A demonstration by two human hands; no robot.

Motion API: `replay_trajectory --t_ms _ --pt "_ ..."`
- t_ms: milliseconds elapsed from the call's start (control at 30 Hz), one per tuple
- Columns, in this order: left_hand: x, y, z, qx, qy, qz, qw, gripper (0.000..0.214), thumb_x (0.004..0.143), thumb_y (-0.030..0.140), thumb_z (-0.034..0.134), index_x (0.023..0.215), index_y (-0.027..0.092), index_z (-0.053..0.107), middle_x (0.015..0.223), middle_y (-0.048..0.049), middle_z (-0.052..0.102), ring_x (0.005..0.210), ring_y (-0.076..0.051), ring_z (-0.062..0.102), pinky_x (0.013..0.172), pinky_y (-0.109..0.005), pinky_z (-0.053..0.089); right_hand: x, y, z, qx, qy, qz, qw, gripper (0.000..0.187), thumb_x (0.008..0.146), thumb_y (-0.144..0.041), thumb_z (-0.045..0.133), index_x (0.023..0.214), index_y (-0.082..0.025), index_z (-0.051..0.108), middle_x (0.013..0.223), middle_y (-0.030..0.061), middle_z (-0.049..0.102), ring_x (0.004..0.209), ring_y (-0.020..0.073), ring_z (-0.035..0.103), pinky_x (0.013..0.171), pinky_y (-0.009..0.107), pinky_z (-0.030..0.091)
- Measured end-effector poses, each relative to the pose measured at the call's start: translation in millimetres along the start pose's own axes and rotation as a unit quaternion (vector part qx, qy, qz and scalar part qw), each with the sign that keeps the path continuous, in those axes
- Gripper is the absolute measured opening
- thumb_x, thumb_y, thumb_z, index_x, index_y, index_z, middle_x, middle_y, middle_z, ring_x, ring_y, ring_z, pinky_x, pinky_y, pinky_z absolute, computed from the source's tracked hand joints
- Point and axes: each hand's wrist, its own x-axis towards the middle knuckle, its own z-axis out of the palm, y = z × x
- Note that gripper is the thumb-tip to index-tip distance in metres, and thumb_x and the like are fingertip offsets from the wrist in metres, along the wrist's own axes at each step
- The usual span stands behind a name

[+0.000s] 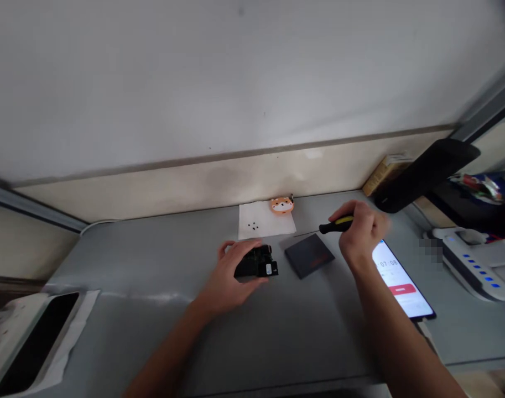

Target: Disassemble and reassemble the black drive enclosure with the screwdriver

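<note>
My L hand (pixel 231 271) is half-open, cupped over a black electronic unit (pixel 256 265), fingers on it, unit low on the worktop (pixel 111 331). R hand (pixel 360 232) is closed round a yellow-and-black screwdriver (pixel 337 224), shaft pointing toward L hand, just above a dark square plate (pixel 309 255). A few tiny screws (pixel 254 226) lie loose on white paper (pixel 277 221) beyond L hand, w/ an orange animal-face item (pixel 282 205) at its edge. Phone (pixel 401 279) sits right by my R wrist.

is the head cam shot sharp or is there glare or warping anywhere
Head view: the wide lens bends the wall and grey desk edges toward the corners, a pale glare streak runs across the desk, the phone screen glows brightly with soft digits, and a pixelated patch sits right of it.
</note>
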Motion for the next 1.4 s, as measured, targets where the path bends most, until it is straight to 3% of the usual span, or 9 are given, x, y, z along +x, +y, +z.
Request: replay_trajectory --t_ms 100,200,300,433,667,800,933,1267,1400 --pt "-3 9 0.6 0.016 -0.001 0.104 0.994 0.054 0.094 0.049 0.068 0.139 0.025 0.05 0.124 -0.0092 0.071 0.117 -0.025 0.064 0.112 -0.044 0.037 4 -3 -5 0.008 -0.016 0.006 1.0 0.048 0.088 -0.031 0.041 0.046 -0.021 0.062 0.04 0.0006 0.052 0.039 0.0121 0.046 0.044 0.027 0.032" --pt "-6 19 7.3 0.054 -0.041 0.2 0.977 0.046 0.1 0.051 0.059 0.136 0.022 0.056 0.114 -0.0083 0.074 0.117 -0.024 0.063 0.108 -0.039 0.037 3 -10 -5 0.035 -0.095 0.025 0.995 0.05 0.089 -0.029 0.04 0.043 -0.022 0.059 0.039 0.0005 0.051 0.038 0.0119 0.045 0.042 0.027 0.031" --pt "-11 23 17.5 0.081 -0.072 0.218 0.97 0.046 0.101 0.056 0.053 0.132 0.023 0.061 0.114 -0.0079 0.073 0.115 -0.024 0.061 0.107 -0.039 0.034 -5 -17 3 0.048 -0.212 0.001 0.976 0.053 0.093 -0.027 0.037 0.045 -0.021 0.057 0.04 0.0 0.052 0.037 0.0109 0.047 0.043 0.027 0.032" --pt "-16 17 28.2 0.101 -0.068 0.216 0.969 0.048 0.101 0.061 0.048 0.128 0.025 0.065 0.114 -0.0063 0.073 0.114 -0.024 0.059 0.107 -0.04 0.031 -22 -17 17 0.031 -0.3 -0.136 0.944 0.053 0.1 -0.027 0.037 0.049 -0.021 0.051 0.046 0.001 0.056 0.043 0.0113 0.05 0.049 0.027 0.035" --pt "-7 11 14.6 0.135 -0.039 0.202 0.969 0.048 0.101 0.061 0.047 0.125 0.024 0.066 0.117 -0.0069 0.074 0.115 -0.024 0.06 0.106 -0.041 0.032 -26 -6 19 -0.016 -0.284 -0.191 0.939 0.052 0.104 -0.026 0.035 0.054 -0.021 0.049 0.048 0.0013 0.056 0.045 0.012 0.049 0.052 0.03 0.033" --pt "2 0 -8.7 0.183 0.04 0.116 0.975 0.028 0.106 0.036 0.046 0.117 0.024 0.069 0.112 -0.0077 0.073 0.106 -0.022 0.064 0.099 -0.04 0.039 -23 -5 17 -0.038 -0.274 -0.202 0.94 0.053 0.104 -0.026 0.034 0.053 -0.021 0.049 0.049 0.0016 0.057 0.045 0.0119 0.051 0.051 0.029 0.033" --pt "7 -22 -22.8 0.228 0.104 0.051 0.967 0.028 0.104 0.024 0.042 0.106 0.021 0.07 0.095 -0.0074 0.071 0.091 -0.021 0.066 0.088 -0.037 0.045 -23 -5 18 -0.036 -0.257 -0.207 0.943 0.052 0.103 -0.023 0.034 0.054 -0.021 0.051 0.05 0.0024 0.059 0.045 0.0124 0.053 0.051 0.029 0.036" --pt "9 -33 -20.6 0.184 -0.01 0.001 0.983 0.028 0.101 0.022 0.04 0.103 0.022 0.068 0.092 -0.0044 0.074 0.084 -0.021 0.068 0.081 -0.036 0.053 -21 -6 20 -0.013 -0.226 -0.069 0.972 0.057 0.098 -0.037 0.034 0.049 -0.022 0.059 0.045 0.0028 0.059 0.042 0.0139 0.052 0.048 0.028 0.037" --pt "9 -33 -17.8 0.172 -0.001 0.005 0.985 0.029 0.101 0.019 0.039 0.102 0.02 0.068 0.091 -0.0048 0.073 0.083 -0.021 0.068 0.081 -0.036 0.053 -15 -5 11 0.0 -0.182 -0.017 0.983 0.053 0.092 -0.037 0.037 0.045 -0.023 0.059 0.042 0.0018 0.055 0.04 0.0136 0.049 0.046 0.028 0.035"
